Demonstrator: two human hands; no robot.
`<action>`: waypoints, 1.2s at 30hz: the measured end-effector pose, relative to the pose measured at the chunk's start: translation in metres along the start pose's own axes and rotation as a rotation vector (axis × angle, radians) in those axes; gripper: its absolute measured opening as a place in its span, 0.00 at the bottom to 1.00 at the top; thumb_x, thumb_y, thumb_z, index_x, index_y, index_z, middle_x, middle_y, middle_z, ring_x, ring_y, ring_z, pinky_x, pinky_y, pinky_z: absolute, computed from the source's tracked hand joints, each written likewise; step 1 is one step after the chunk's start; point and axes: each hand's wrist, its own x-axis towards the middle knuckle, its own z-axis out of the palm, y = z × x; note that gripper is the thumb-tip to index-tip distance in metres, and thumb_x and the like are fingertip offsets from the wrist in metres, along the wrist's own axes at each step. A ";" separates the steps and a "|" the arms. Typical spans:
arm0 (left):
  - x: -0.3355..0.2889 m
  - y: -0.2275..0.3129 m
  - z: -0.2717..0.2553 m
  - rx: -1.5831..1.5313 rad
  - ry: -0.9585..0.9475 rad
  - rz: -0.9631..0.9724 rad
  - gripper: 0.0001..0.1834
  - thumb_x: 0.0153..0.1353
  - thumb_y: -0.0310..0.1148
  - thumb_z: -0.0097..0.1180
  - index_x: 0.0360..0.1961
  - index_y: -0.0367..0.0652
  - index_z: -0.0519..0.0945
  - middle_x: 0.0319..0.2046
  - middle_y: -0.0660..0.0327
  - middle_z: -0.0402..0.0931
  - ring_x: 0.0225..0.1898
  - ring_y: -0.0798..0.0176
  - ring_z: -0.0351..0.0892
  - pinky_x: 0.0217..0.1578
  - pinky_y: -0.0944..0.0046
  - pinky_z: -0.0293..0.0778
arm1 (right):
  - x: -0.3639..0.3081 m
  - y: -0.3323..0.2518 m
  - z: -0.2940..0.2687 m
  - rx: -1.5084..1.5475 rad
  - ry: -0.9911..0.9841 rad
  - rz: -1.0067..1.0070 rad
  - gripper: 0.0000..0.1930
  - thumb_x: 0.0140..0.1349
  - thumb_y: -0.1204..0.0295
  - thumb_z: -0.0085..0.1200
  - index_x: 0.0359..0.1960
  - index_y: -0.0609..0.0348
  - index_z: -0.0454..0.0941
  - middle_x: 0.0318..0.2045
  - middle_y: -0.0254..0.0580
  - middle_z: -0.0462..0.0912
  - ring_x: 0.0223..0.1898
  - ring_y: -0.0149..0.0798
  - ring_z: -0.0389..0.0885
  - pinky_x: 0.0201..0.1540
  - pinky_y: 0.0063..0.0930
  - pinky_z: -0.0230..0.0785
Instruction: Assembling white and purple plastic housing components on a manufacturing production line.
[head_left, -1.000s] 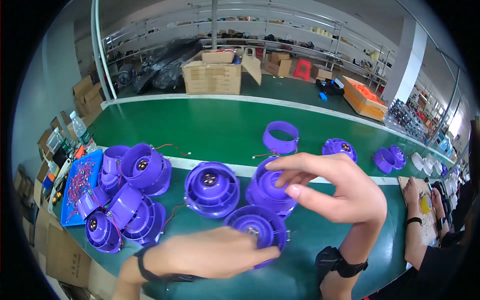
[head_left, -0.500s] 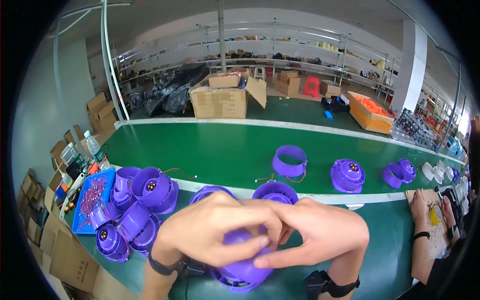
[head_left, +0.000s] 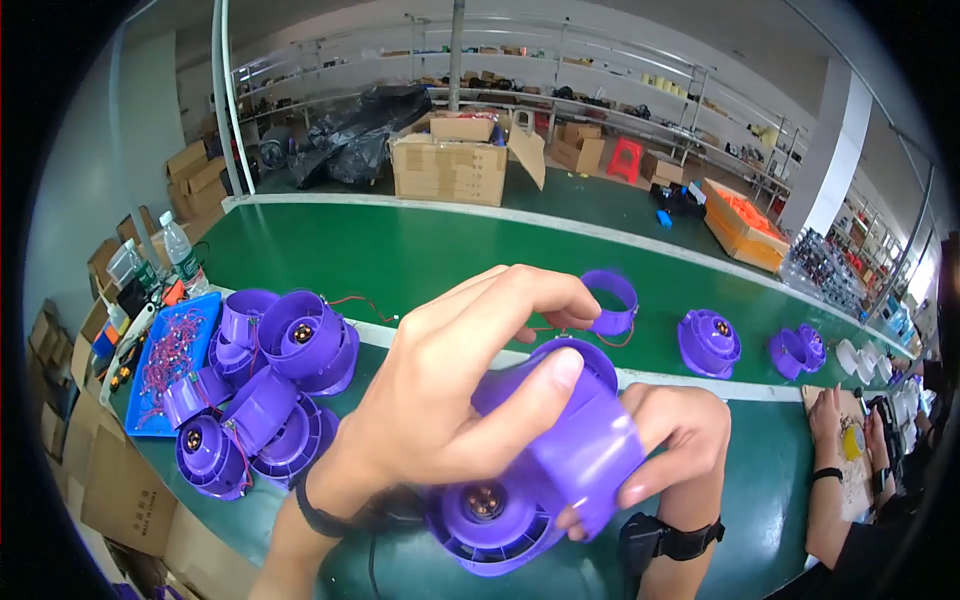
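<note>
A purple plastic cylinder-shaped housing is tilted in front of me, gripped at its right side by my right hand, fingers and thumb closed round its edge. My left hand is spread over it, with the thumb across the housing's upper side and the fingers stretched out beyond. Whether the left thumb presses on it I cannot tell. Below the housing, a round purple base with a hub of copper-coloured dots sits on the green table. Another purple ring-shaped part stands behind, partly hidden by my left hand.
Purple housings are heaped at the left beside a blue tray of red wires. A ring, a round unit and more parts stand along the far green surface. At the right, another person's hands rest by a board.
My hands were together over the purple housing. Now the left hand has opened and risen, while the right tilts the housing, exposing the base's hub. The view has shifted slightly.
</note>
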 end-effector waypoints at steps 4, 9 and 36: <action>0.000 0.006 -0.003 -0.078 0.031 -0.027 0.25 0.64 0.35 0.54 0.58 0.30 0.72 0.56 0.42 0.75 0.59 0.46 0.77 0.57 0.54 0.74 | 0.004 -0.015 0.026 0.497 0.365 -0.221 0.17 0.62 0.79 0.51 0.46 0.86 0.78 0.33 0.68 0.85 0.38 0.58 0.88 0.48 0.41 0.79; -0.001 0.004 -0.004 -0.057 -0.064 0.001 0.25 0.64 0.35 0.53 0.58 0.29 0.73 0.56 0.39 0.74 0.59 0.41 0.76 0.62 0.51 0.70 | -0.002 -0.010 0.029 0.559 0.355 -0.123 0.24 0.61 0.80 0.52 0.58 0.85 0.69 0.37 0.68 0.85 0.39 0.56 0.87 0.49 0.45 0.77; -0.084 0.022 0.044 -0.142 -0.428 -0.287 0.64 0.50 0.53 0.71 0.76 0.37 0.45 0.59 0.37 0.71 0.60 0.34 0.73 0.59 0.45 0.72 | 0.016 -0.074 0.043 0.388 0.699 -0.161 0.30 0.75 0.64 0.38 0.70 0.75 0.49 0.24 0.62 0.79 0.22 0.52 0.81 0.28 0.46 0.80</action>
